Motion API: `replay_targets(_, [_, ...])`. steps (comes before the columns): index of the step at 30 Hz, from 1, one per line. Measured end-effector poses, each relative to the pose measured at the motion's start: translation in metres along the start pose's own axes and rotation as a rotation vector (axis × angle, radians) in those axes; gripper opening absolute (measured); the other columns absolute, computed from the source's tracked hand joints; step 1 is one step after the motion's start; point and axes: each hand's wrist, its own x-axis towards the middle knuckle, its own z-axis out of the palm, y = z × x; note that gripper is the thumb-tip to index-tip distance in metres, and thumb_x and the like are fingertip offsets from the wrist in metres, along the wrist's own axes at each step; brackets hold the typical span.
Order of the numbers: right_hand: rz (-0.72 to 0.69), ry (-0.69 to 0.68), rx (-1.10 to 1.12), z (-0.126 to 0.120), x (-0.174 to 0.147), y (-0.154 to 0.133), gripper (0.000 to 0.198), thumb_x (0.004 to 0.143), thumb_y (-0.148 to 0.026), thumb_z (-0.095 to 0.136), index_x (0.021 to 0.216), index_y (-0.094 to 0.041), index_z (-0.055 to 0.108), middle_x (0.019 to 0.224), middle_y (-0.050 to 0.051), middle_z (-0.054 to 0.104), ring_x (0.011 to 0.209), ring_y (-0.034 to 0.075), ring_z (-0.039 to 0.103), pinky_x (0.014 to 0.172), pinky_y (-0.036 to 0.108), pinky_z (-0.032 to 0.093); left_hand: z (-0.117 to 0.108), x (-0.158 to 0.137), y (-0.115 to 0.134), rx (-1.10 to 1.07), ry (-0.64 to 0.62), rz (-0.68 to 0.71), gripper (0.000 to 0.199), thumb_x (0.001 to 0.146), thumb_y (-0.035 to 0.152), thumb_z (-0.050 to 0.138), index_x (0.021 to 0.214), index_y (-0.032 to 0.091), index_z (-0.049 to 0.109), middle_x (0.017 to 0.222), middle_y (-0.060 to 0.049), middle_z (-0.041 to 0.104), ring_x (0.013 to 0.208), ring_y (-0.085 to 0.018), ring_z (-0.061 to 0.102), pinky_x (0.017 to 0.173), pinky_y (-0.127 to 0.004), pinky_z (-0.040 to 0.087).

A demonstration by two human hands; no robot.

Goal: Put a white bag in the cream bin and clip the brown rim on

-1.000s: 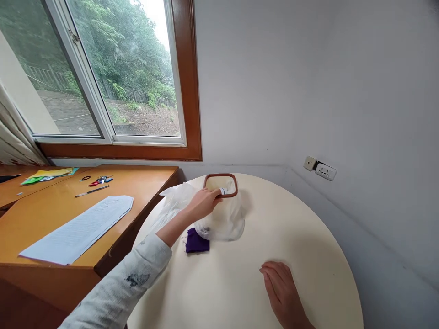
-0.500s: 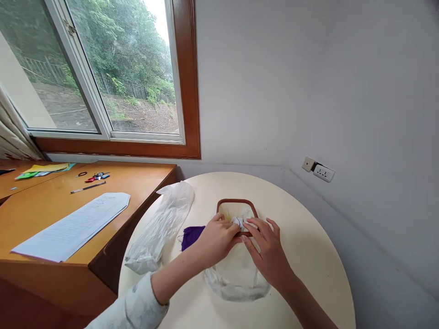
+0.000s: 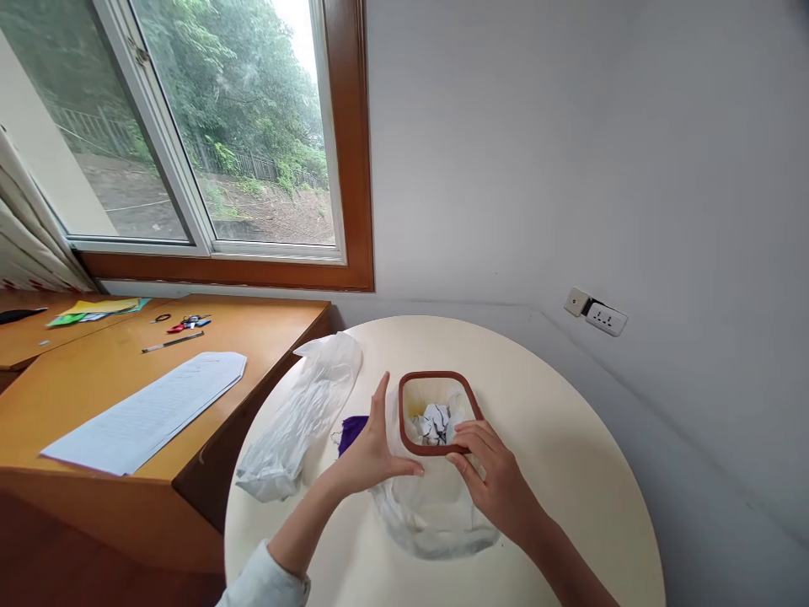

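A small trash bin with a brown rim (image 3: 436, 375) stands on the round table, its mouth toward me. A translucent plastic liner bag (image 3: 436, 531) hangs around its outside and spreads at the base. Inside lies crumpled white paper (image 3: 435, 421) with dark lines. My right hand (image 3: 496, 472) pinches the rim's near right corner, fingers over the edge and thumb outside. At the bin's left side, my left hand (image 3: 370, 451) is open, thumb and fingers wide apart; it holds nothing. Behind it, a purple cloth (image 3: 352, 432) is partly hidden.
A white plastic bag (image 3: 303, 413) lies along the left of the round cream table (image 3: 556, 447). On the wooden desk (image 3: 284, 316) beside it are paper sheets (image 3: 152, 413), a pen (image 3: 172, 341) and keys (image 3: 190, 323). Wall sockets (image 3: 605, 318) are at the right.
My left hand has let go of the bin's rim area and moved left, its fingers spreading. The crumpled paper now shows plainly. My right hand has closed onto the rim.
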Motion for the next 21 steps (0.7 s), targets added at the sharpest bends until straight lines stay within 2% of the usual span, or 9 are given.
replay_targets(3, [0.010, 0.002, 0.060, 0.002, -0.001, -0.002, 0.006, 0.085, -0.014, 0.048, 0.086, -0.020, 0.050, 0.083, 0.004, 0.056, 0.098, 0.021, 0.049, 0.083, 0.037, 0.043, 0.007, -0.002, -0.022, -0.270, -0.070, -0.038, 0.132, 0.055, 0.035, 0.079, 0.134, 0.034, -0.027, 0.149, -0.012, -0.006, 0.136, -0.030, 0.007, 0.106, -0.050, 0.020])
replay_targets(7, [0.010, 0.012, 0.104, 0.005, 0.000, -0.004, 0.007, 0.085, -0.014, 0.048, 0.086, -0.021, 0.051, 0.081, 0.004, 0.057, 0.101, 0.021, 0.048, 0.084, 0.038, 0.043, 0.023, -0.003, -0.033, -0.494, -0.104, -0.006, 0.138, 0.055, 0.033, 0.080, 0.129, 0.031, -0.035, 0.148, -0.014, 0.010, 0.133, -0.028, 0.022, 0.107, -0.048, 0.020])
replay_targets(10, [0.021, 0.026, 0.121, 0.006, 0.000, -0.004, 0.007, 0.085, -0.015, 0.048, 0.086, -0.021, 0.051, 0.081, 0.004, 0.057, 0.103, 0.022, 0.048, 0.084, 0.038, 0.043, 0.032, -0.004, -0.033, -0.522, -0.039, 0.013, 0.139, 0.054, 0.033, 0.081, 0.129, 0.028, -0.036, 0.148, -0.014, 0.013, 0.134, -0.027, 0.021, 0.109, -0.046, 0.016])
replay_targets(13, [0.026, 0.051, 0.124, 0.006, -0.001, -0.005, 0.006, 0.084, -0.016, 0.049, 0.086, -0.021, 0.052, 0.081, 0.004, 0.058, 0.103, 0.022, 0.049, 0.084, 0.037, 0.043, 0.036, -0.005, -0.032, -0.540, -0.023, 0.026, 0.132, 0.059, 0.035, 0.077, 0.131, 0.026, -0.034, 0.147, -0.015, 0.016, 0.134, -0.026, 0.021, 0.109, -0.046, 0.016])
replay_targets(17, [0.047, 0.073, 0.121, 0.007, -0.001, -0.009, 0.006, 0.084, -0.017, 0.049, 0.085, -0.022, 0.053, 0.081, 0.004, 0.060, 0.101, 0.021, 0.051, 0.086, 0.038, 0.044, 0.036, -0.006, -0.034, -0.494, -0.001, 0.036, 0.132, 0.058, 0.035, 0.077, 0.133, 0.024, -0.031, 0.148, -0.015, 0.012, 0.135, -0.028, 0.017, 0.109, -0.047, 0.016])
replay_targets(19, [0.062, 0.102, 0.112, 0.007, 0.001, -0.011, 0.005, 0.084, -0.019, 0.049, 0.083, -0.022, 0.053, 0.080, 0.003, 0.061, 0.096, 0.020, 0.055, 0.092, 0.041, 0.040, 0.036, -0.008, -0.036, -0.488, 0.001, 0.020, 0.132, 0.058, 0.035, 0.077, 0.133, 0.024, -0.030, 0.148, -0.015, 0.013, 0.134, -0.028, 0.018, 0.108, -0.047, 0.018])
replay_targets(21, [0.069, 0.135, 0.084, 0.006, 0.004, -0.014, 0.005, 0.084, -0.021, 0.050, 0.081, -0.022, 0.053, 0.079, 0.001, 0.062, 0.090, 0.018, 0.058, 0.101, 0.047, 0.031, 0.036, -0.009, -0.037, -0.496, -0.002, 0.008, 0.131, 0.058, 0.033, 0.077, 0.133, 0.025, -0.030, 0.147, -0.015, 0.015, 0.134, -0.028, 0.021, 0.108, -0.047, 0.019])
